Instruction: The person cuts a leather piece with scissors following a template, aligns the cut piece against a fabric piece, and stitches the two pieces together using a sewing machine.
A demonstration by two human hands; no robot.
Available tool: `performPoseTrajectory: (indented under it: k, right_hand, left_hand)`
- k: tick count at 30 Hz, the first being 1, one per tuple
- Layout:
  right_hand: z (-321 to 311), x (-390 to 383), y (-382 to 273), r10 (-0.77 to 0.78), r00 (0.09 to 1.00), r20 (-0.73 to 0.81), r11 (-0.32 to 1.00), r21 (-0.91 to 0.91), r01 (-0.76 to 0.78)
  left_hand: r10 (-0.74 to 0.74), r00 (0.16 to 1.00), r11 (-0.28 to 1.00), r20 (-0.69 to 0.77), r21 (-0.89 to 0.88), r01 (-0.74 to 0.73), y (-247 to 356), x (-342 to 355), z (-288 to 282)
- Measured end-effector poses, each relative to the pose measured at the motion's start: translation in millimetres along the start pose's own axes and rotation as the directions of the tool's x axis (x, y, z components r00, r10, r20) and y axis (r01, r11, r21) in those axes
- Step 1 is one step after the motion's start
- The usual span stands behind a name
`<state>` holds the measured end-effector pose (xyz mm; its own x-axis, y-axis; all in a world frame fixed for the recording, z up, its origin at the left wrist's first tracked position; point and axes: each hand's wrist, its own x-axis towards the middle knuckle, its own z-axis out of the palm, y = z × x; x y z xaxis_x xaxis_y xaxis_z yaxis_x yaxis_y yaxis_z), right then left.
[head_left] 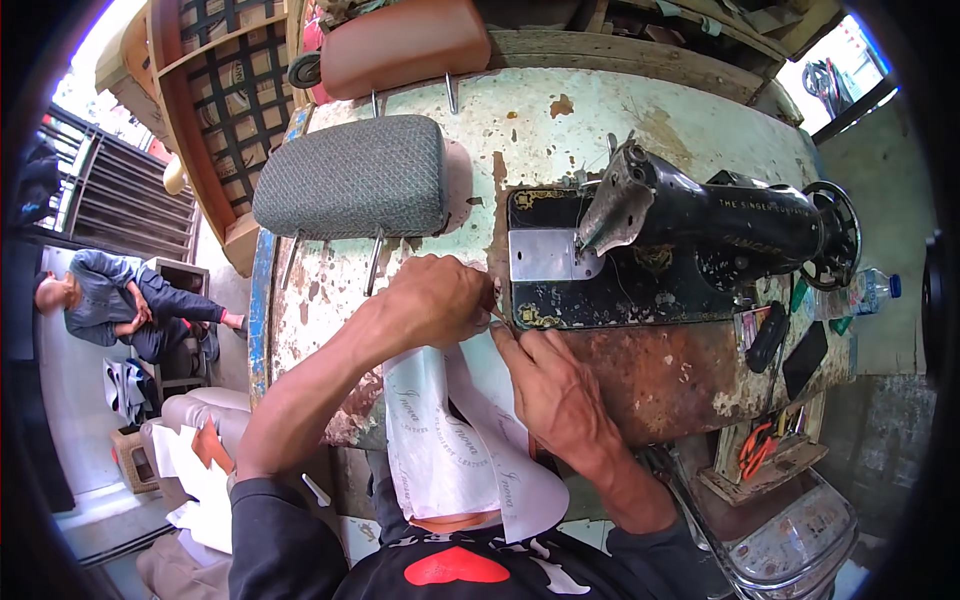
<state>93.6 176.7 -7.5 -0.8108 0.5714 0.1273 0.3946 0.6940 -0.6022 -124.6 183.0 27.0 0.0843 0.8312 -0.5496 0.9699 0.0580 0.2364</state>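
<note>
My left hand (432, 300) pinches the top edge of a white printed sheet of material (450, 440), just left of the sewing machine's base. My right hand (555, 385) lies flat on the same sheet with its index finger pointing at that edge. The sheet hangs from the worn table (560, 110) down into my lap. A black sewing machine (700, 225) stands right of my hands, with its metal plate (545, 255) under the needle.
A grey headrest (350, 178) with metal prongs lies on the table's left. A brown headrest (405, 45) sits behind it. Orange-handled scissors (755, 450) lie in a tray at right, near a plastic bottle (870, 290). A person (120, 305) sits at far left.
</note>
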Motion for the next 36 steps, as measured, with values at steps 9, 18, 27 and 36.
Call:
performPoseTrajectory:
  k: [9, 18, 27, 36]
  right_hand:
    - [1, 9, -12, 0.104, 0.992, 0.065, 0.990, -0.102, -0.097]
    - [4, 9, -13, 0.125, 0.991, 0.038, 0.987, -0.109, -0.121]
    - [18, 4, -9, 0.163, 0.986, 0.026, 0.978, -0.135, -0.158]
    - [30, 1, -9, 0.163, 0.984, -0.078, 0.966, -0.192, -0.175]
  left_hand:
    - [0.044, 0.996, 0.995, 0.082, -0.088, -0.037, -10, -27, -35]
    - [-0.090, 0.950, 0.970, -0.299, -0.244, 0.015, -22, -18, -1]
    - [-0.089, 0.857, 0.984, -0.507, -0.180, -0.005, -17, -19, 10]
    - [-0.011, 0.867, 0.991, -0.498, -0.118, -0.055, -24, -6, 13]
